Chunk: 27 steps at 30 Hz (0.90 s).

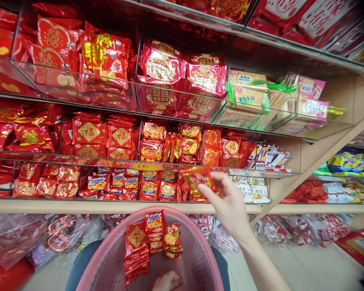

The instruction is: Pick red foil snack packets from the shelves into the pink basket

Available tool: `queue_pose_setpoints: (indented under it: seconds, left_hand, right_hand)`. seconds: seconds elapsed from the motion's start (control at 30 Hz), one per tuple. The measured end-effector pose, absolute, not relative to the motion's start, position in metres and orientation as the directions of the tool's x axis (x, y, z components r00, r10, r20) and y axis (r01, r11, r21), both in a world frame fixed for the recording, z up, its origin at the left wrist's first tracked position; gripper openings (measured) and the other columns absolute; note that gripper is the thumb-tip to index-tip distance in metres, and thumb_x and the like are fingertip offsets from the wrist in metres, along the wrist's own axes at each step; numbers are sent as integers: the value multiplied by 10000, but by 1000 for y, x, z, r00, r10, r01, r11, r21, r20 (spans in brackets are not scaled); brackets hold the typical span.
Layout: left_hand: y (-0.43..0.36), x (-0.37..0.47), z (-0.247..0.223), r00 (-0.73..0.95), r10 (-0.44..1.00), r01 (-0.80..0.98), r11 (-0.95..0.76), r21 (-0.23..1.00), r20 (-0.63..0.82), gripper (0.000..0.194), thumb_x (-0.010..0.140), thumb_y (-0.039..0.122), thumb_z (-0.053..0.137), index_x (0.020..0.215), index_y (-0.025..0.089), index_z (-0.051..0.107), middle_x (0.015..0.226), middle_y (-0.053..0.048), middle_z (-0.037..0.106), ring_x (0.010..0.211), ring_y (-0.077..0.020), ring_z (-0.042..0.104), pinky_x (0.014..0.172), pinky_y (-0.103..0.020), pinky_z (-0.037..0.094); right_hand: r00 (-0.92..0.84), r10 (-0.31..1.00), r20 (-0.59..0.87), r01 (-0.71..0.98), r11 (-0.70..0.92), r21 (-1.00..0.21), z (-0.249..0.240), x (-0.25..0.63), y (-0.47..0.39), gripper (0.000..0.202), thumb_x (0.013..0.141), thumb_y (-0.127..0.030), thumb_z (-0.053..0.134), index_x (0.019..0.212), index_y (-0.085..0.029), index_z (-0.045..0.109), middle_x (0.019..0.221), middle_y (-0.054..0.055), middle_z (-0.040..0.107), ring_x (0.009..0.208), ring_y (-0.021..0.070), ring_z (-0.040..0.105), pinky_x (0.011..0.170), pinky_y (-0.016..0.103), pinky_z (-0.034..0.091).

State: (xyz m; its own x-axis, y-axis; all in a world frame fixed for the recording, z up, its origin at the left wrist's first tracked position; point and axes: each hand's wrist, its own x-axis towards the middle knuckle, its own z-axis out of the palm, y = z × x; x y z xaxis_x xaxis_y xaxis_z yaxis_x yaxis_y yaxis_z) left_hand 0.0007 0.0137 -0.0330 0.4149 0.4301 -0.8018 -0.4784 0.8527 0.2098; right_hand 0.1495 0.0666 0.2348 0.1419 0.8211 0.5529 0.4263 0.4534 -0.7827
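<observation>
In front of the lowest shelf, my right hand (227,198) pinches a red snack packet (197,178) between thumb and fingers. A pink plastic basket (200,242) with perforated walls stands between my knees. Inside it are a stack of red packets with a gold diamond (136,238), a stack of orange-and-white packets (154,226) and a stack of red-and-gold biscuit packets (172,238). My left hand (168,281) is low in the basket below these stacks, its fingers curled; whatever they hold is hidden.
Tilted shelves with clear dividers and front lips hold many wrapped snacks, such as green-and-white cracker packs (248,95). A yellow price tag (147,166) is on a lower lip. A slanted wooden side panel (321,157) stands right. Plastic-bagged goods (66,234) lie beneath.
</observation>
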Motion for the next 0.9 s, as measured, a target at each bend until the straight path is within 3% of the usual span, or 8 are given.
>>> queue_pose_setpoints:
  seconds: [0.13,0.2,0.27,0.33,0.53,0.67,0.9]
  left_hand:
    - [19,-1,-26,372,442,-397,871,290,-816,100,802,127,489,802,192,565,969,-140,659,1057,-277,611,898,-346,458]
    - [18,-2,-22,346,463,-390,862,323,-816,86,819,155,473,842,182,551,1002,-133,649,1038,-262,616,890,-343,455]
    - [17,-5,-19,336,478,-401,852,336,-811,81,819,162,473,857,184,541,993,-107,647,1006,-240,626,889,-327,447]
    - [18,-7,-16,326,492,-408,843,349,-807,94,824,163,462,871,180,541,986,-97,645,963,-220,636,897,-316,435]
    - [21,-11,-12,311,500,-425,834,352,-809,160,827,161,456,949,167,560,1040,-114,636,922,-202,637,902,-317,413]
    - [23,-9,-13,286,516,-425,823,375,-808,124,836,174,472,918,164,564,972,-100,642,876,-194,635,861,-307,421]
    - [26,-11,-12,268,532,-436,810,392,-803,94,836,177,492,869,178,580,929,-72,664,851,-187,630,846,-307,416]
  right_hand:
    - [185,967,174,10,176,-984,155,130,47,238,732,-377,679,889,-226,583,867,-11,667,813,151,586,769,288,443]
    - [181,983,-8,-128,16,-992,114,121,43,261,723,-406,676,877,-208,606,853,3,676,779,150,582,743,280,445]
    - [183,971,-156,-184,-122,-975,79,116,43,306,662,-437,715,821,-190,627,771,7,671,690,150,571,612,256,421]
    - [219,947,-234,-208,-189,-960,54,115,45,327,602,-449,747,747,-182,627,677,-3,651,603,144,552,538,247,388]
    - [292,929,-226,-186,-176,-967,24,112,58,323,593,-481,727,692,-199,603,573,-23,624,536,153,560,518,266,420]
    - [315,934,-169,-133,-133,-982,14,107,65,339,630,-492,690,760,-196,588,661,12,675,625,195,627,596,309,489]
    - [386,922,-15,153,-80,-985,5,104,72,282,676,-418,653,826,-183,606,710,22,677,691,215,626,660,330,487]
